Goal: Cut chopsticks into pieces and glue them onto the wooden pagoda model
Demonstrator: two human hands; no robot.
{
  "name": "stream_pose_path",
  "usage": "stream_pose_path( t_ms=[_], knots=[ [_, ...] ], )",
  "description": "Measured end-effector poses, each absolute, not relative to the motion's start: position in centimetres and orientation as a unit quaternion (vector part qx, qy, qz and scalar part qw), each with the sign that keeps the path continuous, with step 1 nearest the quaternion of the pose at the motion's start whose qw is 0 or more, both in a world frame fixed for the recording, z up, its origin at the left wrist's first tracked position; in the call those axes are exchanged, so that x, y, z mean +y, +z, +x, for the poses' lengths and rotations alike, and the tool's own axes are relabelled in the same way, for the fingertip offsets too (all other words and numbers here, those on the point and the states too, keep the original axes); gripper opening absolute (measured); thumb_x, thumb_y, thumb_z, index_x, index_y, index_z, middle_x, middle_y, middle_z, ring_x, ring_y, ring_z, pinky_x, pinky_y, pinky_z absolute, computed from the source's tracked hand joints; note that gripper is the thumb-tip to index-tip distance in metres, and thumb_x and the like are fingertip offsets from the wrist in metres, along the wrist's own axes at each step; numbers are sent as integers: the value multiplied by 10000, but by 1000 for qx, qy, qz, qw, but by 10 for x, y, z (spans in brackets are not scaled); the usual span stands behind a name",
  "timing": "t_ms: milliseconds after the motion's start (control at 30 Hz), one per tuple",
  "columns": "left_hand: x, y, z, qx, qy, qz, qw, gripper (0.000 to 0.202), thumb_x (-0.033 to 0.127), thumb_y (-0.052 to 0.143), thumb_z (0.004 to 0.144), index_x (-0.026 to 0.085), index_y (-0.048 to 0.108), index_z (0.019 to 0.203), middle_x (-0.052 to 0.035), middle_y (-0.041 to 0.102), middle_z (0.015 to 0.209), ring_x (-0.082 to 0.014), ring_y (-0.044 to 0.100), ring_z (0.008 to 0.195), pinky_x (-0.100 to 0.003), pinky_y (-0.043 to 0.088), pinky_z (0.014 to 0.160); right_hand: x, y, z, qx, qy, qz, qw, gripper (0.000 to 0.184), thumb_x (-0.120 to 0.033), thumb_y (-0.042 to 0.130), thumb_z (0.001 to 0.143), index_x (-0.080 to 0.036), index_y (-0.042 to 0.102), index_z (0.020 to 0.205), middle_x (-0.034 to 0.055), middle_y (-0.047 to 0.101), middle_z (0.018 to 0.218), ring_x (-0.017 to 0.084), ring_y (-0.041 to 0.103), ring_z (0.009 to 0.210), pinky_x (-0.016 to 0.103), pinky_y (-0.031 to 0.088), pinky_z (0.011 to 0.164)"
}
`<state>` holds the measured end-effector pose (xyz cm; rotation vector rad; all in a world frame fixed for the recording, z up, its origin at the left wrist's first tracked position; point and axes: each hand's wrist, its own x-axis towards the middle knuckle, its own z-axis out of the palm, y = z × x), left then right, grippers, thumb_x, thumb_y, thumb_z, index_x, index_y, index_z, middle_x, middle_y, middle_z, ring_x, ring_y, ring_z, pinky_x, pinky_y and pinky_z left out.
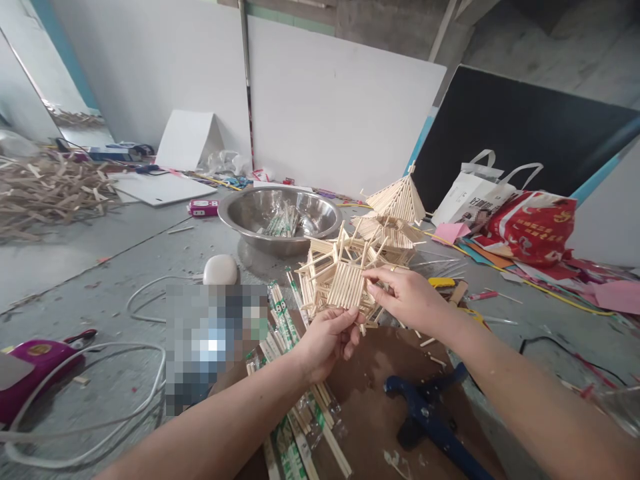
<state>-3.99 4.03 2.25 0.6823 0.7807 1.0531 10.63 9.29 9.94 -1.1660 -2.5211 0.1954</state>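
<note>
In front of me stands a wooden model [317, 267] built from thin sticks, with a framework of open bars. A small flat panel [345, 285] of sticks laid side by side faces me at its near side. My left hand [333, 337] pinches the panel's lower edge between thumb and fingers. The thumb and forefinger of my right hand [403, 293] close at the panel's upper right edge; what lies between those fingertips is too small to make out. Just behind stands a pointed stick roof [397, 199] above a wider stick tier [387, 233].
Wrapped chopsticks [287, 327] lie left of the brown board [370, 400], a blue hand tool [430, 413] on its right. Behind is a steel basin [235, 223] holding more packets. A white cable [163, 373] loops at left. Bags [530, 223] stand at right.
</note>
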Motion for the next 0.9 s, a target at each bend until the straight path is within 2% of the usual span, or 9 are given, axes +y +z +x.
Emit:
stream_pose_path(
  t_ms=[333,567,767,900],
  knots=[
    [39,24,-39,366,493,301,730,223,358,553,716,136,535,705,40,490,465,-44,385,327,-167,238,336,91,100,106,-896,19,-408,172,284,-252,408,793,-240,567,1028,27,643,971,168,578,896,305,434,786],
    [40,24,-38,369,498,317,719,259,325,594,685,149,438,578,44,471,464,-34,374,323,-167,229,341,90,99,108,-898,-6,-407,168,276,-260,401,801,-242,569,1020,20,646,948,166,579,886,302,441,766],
    [40,21,-34,408,508,350,673,303,373,584,687,148,434,552,49,445,439,-35,363,338,-173,243,358,89,99,107,-901,-19,-398,173,268,-253,399,804,-237,571,1009,12,641,938,157,585,850,286,441,729],
    [40,20,-34,409,505,373,662,330,393,560,701,145,434,524,40,441,428,-39,362,334,-182,238,360,86,101,106,-901,-72,-398,157,263,-259,388,810,-236,584,983,23,645,897,157,596,775,264,427,623]
  ],
)
